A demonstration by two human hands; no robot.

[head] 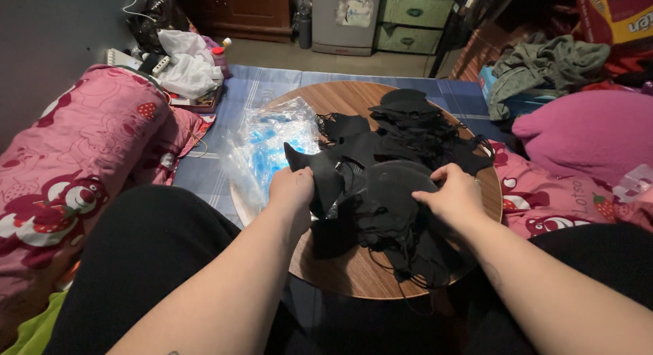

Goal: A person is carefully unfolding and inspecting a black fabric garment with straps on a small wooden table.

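Left hand [292, 189] pinching a black face mask [325, 179], right hand [454, 195] gripping the edge of the black mask pile [401, 157] heaped on the round wooden bench [343, 270], crumpled clear plastic bag [265, 147] just beside the left hand, pink pillow [81, 157] off to the left.

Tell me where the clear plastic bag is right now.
In the head view the clear plastic bag lies on the left part of the round wooden table, just beyond the left hand and beside the pile of black masks.
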